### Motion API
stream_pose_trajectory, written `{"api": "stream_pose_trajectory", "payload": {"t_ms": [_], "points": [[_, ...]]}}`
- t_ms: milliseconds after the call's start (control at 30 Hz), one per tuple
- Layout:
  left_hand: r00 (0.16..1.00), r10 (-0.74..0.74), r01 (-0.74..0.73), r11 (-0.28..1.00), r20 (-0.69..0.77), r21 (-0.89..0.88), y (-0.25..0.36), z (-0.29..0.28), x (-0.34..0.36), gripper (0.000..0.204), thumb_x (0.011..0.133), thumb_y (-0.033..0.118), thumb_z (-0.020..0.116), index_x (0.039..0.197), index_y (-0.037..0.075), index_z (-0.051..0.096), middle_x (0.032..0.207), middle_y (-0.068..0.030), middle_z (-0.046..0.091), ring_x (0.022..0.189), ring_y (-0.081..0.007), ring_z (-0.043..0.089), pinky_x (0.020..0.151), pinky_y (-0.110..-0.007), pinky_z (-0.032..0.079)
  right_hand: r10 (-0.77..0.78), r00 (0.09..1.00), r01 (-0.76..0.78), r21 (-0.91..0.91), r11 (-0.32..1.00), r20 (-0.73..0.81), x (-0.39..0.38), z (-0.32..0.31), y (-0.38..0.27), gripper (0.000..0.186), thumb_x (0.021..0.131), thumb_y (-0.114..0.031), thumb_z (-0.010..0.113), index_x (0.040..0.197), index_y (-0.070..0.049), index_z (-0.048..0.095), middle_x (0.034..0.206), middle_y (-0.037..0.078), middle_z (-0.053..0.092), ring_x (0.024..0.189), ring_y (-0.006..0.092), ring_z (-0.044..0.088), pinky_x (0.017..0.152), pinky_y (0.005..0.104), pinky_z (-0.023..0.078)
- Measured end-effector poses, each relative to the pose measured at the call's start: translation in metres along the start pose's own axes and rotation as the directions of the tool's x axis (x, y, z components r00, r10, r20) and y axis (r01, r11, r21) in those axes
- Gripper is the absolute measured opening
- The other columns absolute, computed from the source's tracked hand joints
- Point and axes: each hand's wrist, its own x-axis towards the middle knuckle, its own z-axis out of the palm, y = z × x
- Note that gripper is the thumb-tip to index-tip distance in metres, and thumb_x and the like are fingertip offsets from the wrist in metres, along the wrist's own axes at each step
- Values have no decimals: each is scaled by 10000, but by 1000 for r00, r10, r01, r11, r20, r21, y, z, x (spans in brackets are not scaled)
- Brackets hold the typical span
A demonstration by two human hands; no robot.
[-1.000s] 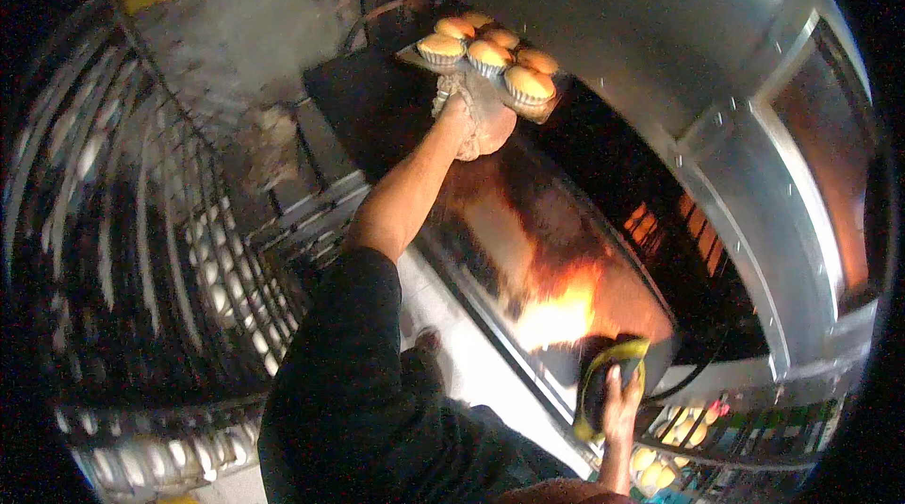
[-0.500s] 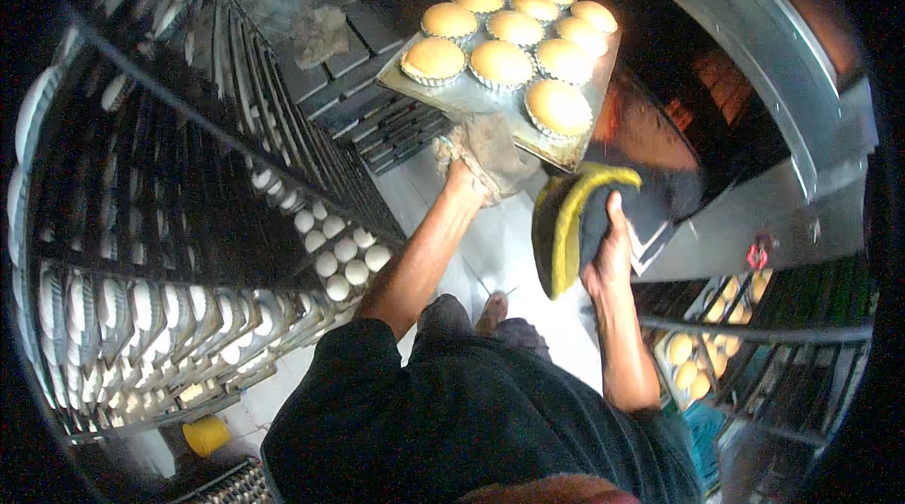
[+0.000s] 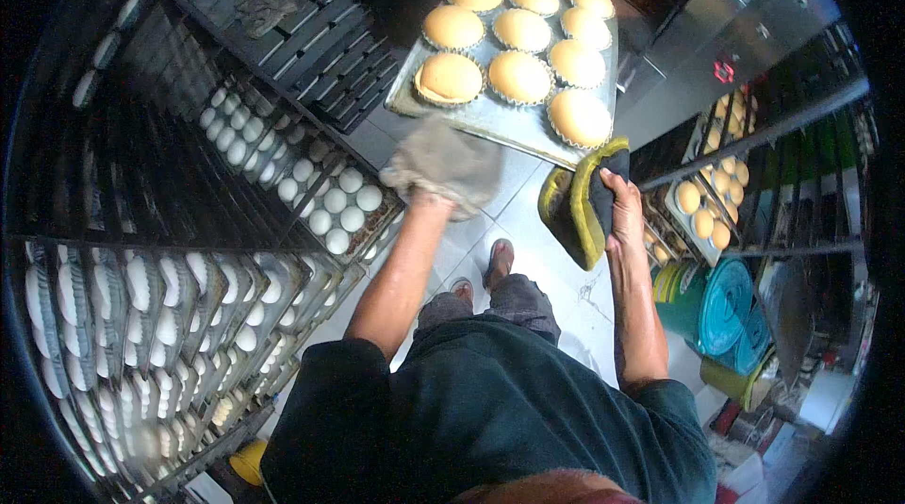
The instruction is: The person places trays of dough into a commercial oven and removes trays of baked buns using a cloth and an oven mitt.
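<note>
A metal baking tray [image 3: 514, 130] is held out in front of me, bearing several round golden cakes [image 3: 520, 78] in fluted cups. My left hand [image 3: 431, 204] is wrapped in a greyish cloth [image 3: 443, 163] at the tray's near left edge; the cloth hides its fingers. At the near right corner, my right hand [image 3: 624, 212] grips a thick dark pot holder with yellow trim [image 3: 592, 207], folded around the tray's edge. The thumb lies on the pot holder's outer side, and the other fingers are mostly hidden.
Racks of pale, round dough pieces [image 3: 339, 205] fill the left side. Dark stacked trays [image 3: 320, 51] stand beyond, near a metal oven front [image 3: 707, 47]. On the right are a rack with golden cakes [image 3: 712, 207] and a turquoise bucket [image 3: 726, 315]. White tiles [image 3: 566, 315] lie underfoot.
My body has turned to the right, and the tray has moved with me away from the dark oven opening. Both hands still hold it; more of the right-hand rack and bucket shows.
</note>
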Motion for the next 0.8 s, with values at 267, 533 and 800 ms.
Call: {"api": "stream_pose_trajectory", "payload": {"t_ms": [267,533,800], "points": [[957,-211,218,976,200,-13,-1,-126,-59,357,630,435,734,724,109,624,644,-95,588,577,-287,587,543,-425,470,116,993,-117,-127,985,-23,-129,-51,3,267,805,-132,653,1023,14,602,886,71,658,740,147,636,703,284,534],[918,245,-299,944,311,140,8,-156,-202,272,665,363,685,702,102,618,634,-85,588,562,-263,597,506,-413,480,196,975,-213,-182,960,-106,-244,-106,28,457,743,-171,705,1125,35,564,939,73,650,802,140,619,761,276,510],[641,257,305,780,724,-547,90,-104,-271,81,784,131,567,774,71,621,754,-68,614,719,-179,632,700,-285,533,205,907,-272,-140,952,-367,-364,-204,28,436,755,-132,682,1141,35,569,998,72,655,849,157,629,802,303,508]]}}
